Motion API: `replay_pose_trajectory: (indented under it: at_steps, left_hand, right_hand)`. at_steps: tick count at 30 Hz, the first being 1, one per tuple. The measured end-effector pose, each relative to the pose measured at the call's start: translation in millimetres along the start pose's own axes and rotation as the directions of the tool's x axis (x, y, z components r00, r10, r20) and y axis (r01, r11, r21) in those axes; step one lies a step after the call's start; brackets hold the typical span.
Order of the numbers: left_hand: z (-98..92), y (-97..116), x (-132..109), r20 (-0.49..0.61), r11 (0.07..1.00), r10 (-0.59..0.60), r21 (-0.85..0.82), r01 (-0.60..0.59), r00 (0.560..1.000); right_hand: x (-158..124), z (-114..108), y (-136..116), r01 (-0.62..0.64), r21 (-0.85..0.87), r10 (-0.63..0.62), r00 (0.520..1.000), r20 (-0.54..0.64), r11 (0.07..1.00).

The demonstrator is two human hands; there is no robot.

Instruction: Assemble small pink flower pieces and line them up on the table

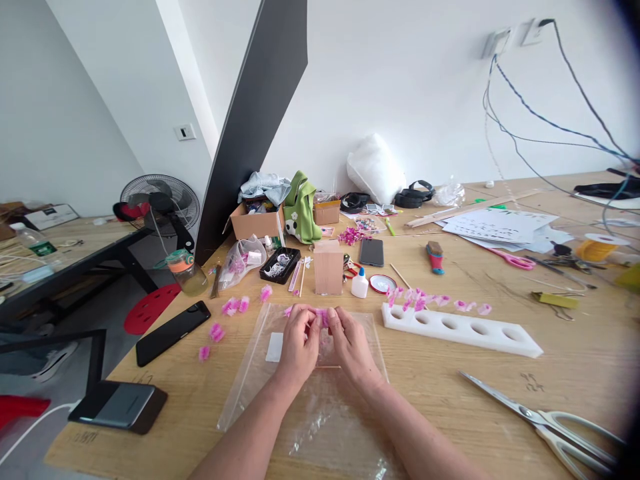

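Between the fingertips of my left hand (300,337) and my right hand (349,340) is a small pink petal-like piece (323,317), pinched from both sides. Both hands are closed on it, above a clear plastic bag (325,407) that lies flat on the table. Fingers hide part of the piece. Under the bag or on it, a white rectangle (275,347) shows left of my left hand. Loose pink petal pieces (217,332) lie to the left. More pink pieces (420,298) stand along a white foam holder (449,325) with round holes, right of my right hand.
Scissors (537,417) lie at the right front. Behind my hands stand a wooden block (329,268) and a white glue bottle (359,285). A black phone (173,332) is at left, with another device (117,405) at the table's corner. A small brush (435,257) lies farther back.
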State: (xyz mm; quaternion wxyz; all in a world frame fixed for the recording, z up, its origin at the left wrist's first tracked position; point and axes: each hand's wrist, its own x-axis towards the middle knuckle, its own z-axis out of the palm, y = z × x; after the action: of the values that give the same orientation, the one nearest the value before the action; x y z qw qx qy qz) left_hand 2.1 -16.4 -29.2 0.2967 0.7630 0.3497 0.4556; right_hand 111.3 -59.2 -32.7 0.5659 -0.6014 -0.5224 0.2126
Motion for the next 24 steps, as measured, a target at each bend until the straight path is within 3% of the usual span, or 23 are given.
replay_pose_trajectory:
  at_steps: [12,15,17,19,22,24]
  left_hand:
    - [-0.8,3.4,0.6,-0.015,0.999,-0.025,-0.025,0.025,1.000]
    - [-2.1,4.9,-0.2,-0.083,0.998,-0.055,-0.029,0.053,0.995]
    - [-4.1,7.3,-1.5,-0.174,1.000,-0.012,0.011,0.014,0.985]
    - [-6.1,10.2,-3.2,-0.228,0.992,0.108,0.093,-0.089,0.968]
    - [-6.6,13.1,-5.3,-0.205,0.963,0.240,0.176,-0.205,0.949]
    - [-5.5,12.6,-5.3,-0.165,0.974,0.199,0.143,-0.176,0.966]
  right_hand:
    - [0.1,-1.5,-4.9,0.021,0.006,-0.021,0.999,0.040,1.000]
    - [0.5,-1.8,-3.3,0.033,-0.003,-0.033,0.999,0.017,0.999]
    - [0.9,-2.1,-1.6,0.040,-0.006,-0.040,0.999,-0.007,0.999]
    - [1.1,-2.3,-0.1,0.050,-0.005,-0.050,0.998,-0.026,0.999]
    - [1.2,-2.3,0.9,0.064,-0.006,-0.064,0.997,-0.033,0.998]
    - [0.8,-2.3,0.6,0.081,-0.025,-0.082,0.996,-0.029,0.996]
